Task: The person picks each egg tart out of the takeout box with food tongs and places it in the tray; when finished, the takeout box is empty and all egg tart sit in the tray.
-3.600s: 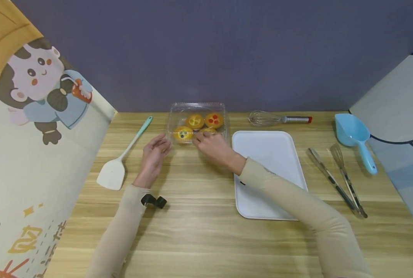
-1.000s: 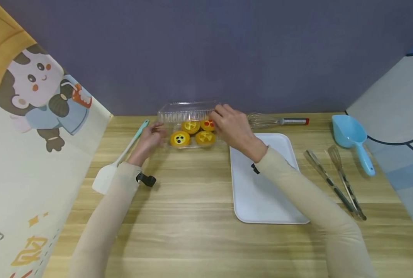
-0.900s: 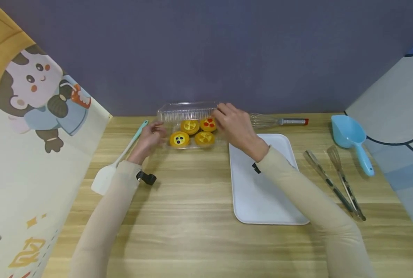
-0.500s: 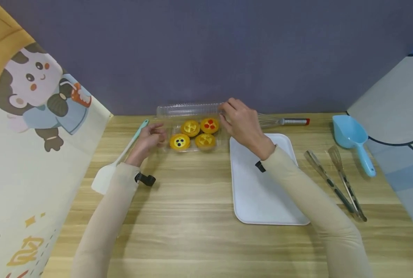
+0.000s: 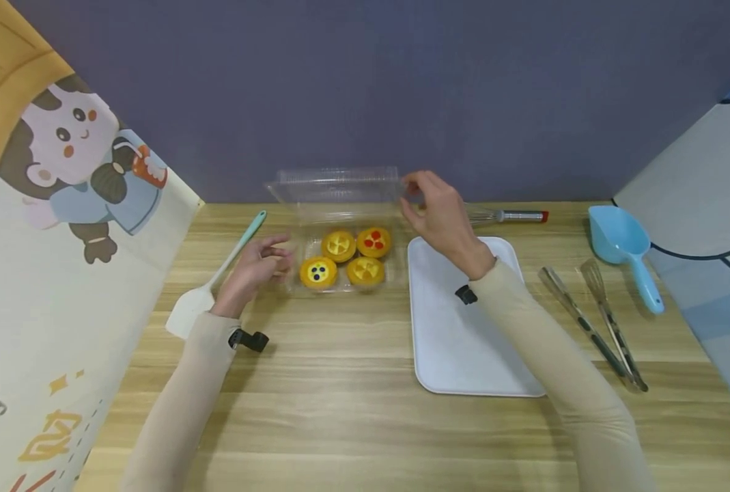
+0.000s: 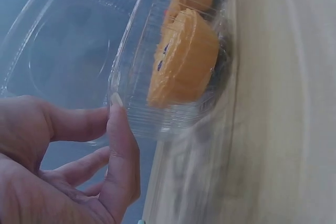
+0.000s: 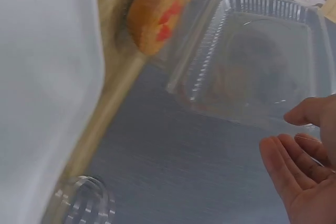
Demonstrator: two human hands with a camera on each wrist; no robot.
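Touching left fingers (image 6: pixel 124 158): clear container (image 6: pixel 135 83)

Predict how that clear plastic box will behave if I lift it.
The box is probably light and bendy: its plastic looks thin. Its open lid may flop, since it stands tilted up behind the tarts. Those might slide, as no dividers show.

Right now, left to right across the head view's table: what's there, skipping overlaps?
White spatula with mint-green handle, clear plastic container holding round yellow tarts, white rectangular tray, light-blue scoop.
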